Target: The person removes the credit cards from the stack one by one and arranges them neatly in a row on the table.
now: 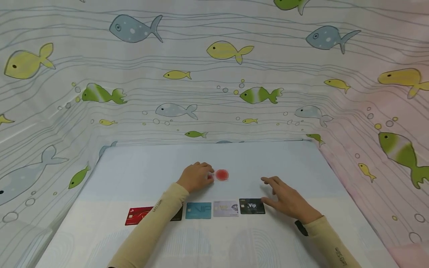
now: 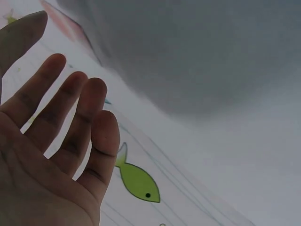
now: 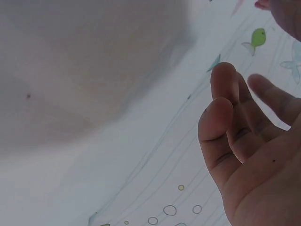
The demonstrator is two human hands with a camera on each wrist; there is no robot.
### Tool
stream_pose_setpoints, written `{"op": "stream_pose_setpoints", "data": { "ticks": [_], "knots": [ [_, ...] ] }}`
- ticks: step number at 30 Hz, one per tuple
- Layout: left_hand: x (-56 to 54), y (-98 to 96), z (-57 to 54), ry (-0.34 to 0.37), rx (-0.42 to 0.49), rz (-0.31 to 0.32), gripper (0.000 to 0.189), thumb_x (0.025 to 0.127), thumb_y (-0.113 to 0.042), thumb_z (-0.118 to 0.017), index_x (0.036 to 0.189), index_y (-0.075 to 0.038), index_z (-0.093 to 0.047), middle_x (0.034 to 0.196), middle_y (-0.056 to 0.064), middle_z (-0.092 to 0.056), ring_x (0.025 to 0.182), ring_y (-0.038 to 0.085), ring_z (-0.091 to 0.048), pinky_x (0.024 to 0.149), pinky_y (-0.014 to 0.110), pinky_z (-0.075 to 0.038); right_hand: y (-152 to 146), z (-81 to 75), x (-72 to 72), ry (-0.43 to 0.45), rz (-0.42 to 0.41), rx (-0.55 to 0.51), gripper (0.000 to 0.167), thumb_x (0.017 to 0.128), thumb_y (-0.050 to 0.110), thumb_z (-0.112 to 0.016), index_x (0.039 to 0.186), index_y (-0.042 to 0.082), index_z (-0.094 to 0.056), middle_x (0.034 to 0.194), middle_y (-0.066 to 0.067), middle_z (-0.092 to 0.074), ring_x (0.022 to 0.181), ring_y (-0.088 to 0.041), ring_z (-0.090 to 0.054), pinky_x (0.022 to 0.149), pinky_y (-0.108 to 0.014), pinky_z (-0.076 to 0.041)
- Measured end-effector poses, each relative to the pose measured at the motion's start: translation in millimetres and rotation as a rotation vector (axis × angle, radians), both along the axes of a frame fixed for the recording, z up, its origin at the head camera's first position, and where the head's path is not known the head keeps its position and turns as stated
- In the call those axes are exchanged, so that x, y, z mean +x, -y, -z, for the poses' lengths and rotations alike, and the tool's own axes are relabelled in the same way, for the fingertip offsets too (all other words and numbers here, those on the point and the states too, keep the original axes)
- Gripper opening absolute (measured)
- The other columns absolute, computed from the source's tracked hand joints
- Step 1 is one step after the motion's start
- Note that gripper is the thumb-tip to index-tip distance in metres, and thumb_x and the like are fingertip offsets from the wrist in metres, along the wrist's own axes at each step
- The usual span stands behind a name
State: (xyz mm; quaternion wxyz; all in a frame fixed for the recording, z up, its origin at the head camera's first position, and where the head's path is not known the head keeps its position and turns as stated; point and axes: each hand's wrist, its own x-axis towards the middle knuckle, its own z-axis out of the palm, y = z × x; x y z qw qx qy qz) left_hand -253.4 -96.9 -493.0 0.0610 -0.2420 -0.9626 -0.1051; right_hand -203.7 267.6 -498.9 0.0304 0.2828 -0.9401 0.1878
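Observation:
My left hand [image 1: 197, 176] is beside a round red disc [image 1: 222, 175] on the far part of the table. A second reddish patch [image 1: 210, 175] shows between its fingers and thumb, partly hidden. In the left wrist view the fingers [image 2: 82, 117] are loosely bent, with nothing in the palm. My right hand [image 1: 285, 199] hovers right of a black Vip card [image 1: 252, 206], thumb close to the card's edge; whether they touch I cannot tell. Its relaxed fingers [image 3: 221, 122] hold nothing in the right wrist view.
Left of the black card lie a silver card [image 1: 226, 209], a blue VIP card [image 1: 198, 210], a dark card [image 1: 177, 215] mostly under the left sleeve, and a red card [image 1: 138, 216]. A fish-print curtain [image 1: 207, 85] surrounds the white table [image 1: 154, 160].

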Motion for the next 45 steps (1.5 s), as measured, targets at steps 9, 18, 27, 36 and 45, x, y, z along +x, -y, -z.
{"op": "stream_pose_setpoints", "data": {
  "ticks": [9,18,27,36,45],
  "knots": [
    [-7.7,9.3,11.3,0.045,0.019,0.013,0.031,0.089,-0.035,-0.078,0.114,-0.016,-0.076,0.124,0.003,-0.069,0.107,0.027,-0.064,0.093,0.042,-0.053,6,-5.0,-5.5,-0.002,0.025,-0.007,0.072,0.088,0.037,-0.08,0.148,0.014,-0.048,0.131,-0.002,-0.057,0.094,-0.016,-0.063,0.07,-0.032,-0.053],
    [-10.8,10.9,15.3,0.065,0.045,0.026,0.026,0.09,-0.032,-0.078,0.111,-0.016,-0.076,0.123,0.003,-0.07,0.105,0.025,-0.063,0.094,0.041,-0.053,19,-2.5,-15.3,0.02,-0.004,-0.005,0.067,0.09,0.038,-0.078,0.146,0.012,-0.051,0.129,-0.006,-0.059,0.094,-0.018,-0.064,0.073,-0.036,-0.055],
    [-9.5,8.3,14.1,0.043,0.044,0.017,0.024,0.09,-0.03,-0.078,0.108,-0.015,-0.077,0.119,0.003,-0.071,0.101,0.025,-0.063,0.093,0.041,-0.053,50,-12.5,-50.5,0.082,-0.041,0.024,0.07,0.087,0.038,-0.081,0.145,0.01,-0.053,0.129,-0.009,-0.059,0.094,-0.019,-0.062,0.076,-0.035,-0.054],
    [-9.0,6.8,13.6,0.037,0.03,0.02,0.024,0.091,-0.03,-0.077,0.109,-0.014,-0.077,0.118,0.004,-0.071,0.101,0.025,-0.063,0.097,0.042,-0.051,93,-4.2,-80.5,0.157,-0.055,0.109,0.07,0.086,0.043,-0.081,0.143,0.011,-0.056,0.132,-0.007,-0.058,0.102,-0.018,-0.059,0.094,-0.039,-0.053],
    [-7.5,7.3,12.2,0.037,0.001,0.005,0.025,0.092,-0.031,-0.076,0.111,-0.014,-0.076,0.119,0.004,-0.07,0.101,0.026,-0.063,0.092,0.042,-0.054,127,1.6,-93.7,0.176,-0.07,0.153,0.07,0.085,0.045,-0.081,0.143,0.013,-0.057,0.134,-0.005,-0.058,0.121,-0.021,-0.058,0.106,-0.041,-0.046]
  ]
}}
